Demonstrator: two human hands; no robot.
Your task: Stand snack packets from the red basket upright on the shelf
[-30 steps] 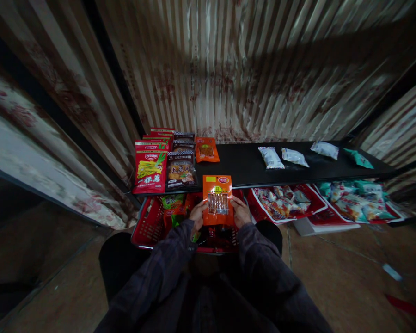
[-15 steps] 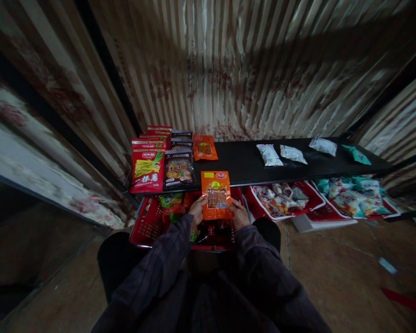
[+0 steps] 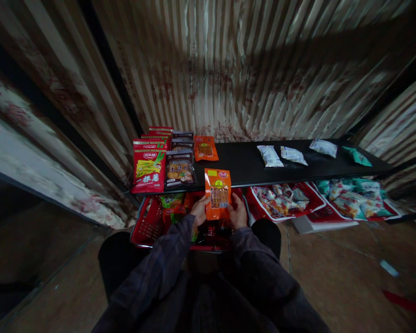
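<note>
An orange snack bag with a clear window is held upright between my two hands, above the red basket and in front of the shelf edge. My left hand grips its left side and my right hand its right side, low down. Behind it on the black shelf lies another orange snack bag. To the left stand rows of dark potato-chip bags and red snack bags. More packets fill the basket under my hands, partly hidden by my arms.
Small white packets and a green packet lie along the shelf's right part. Below them, one basket holds small packets and another holds green-white ones. My knees flank the near basket. A striped curtain hangs behind.
The orange snack bag in my hands has shifted slightly right and turned a little. My right hand's fingers have moved up along its side.
</note>
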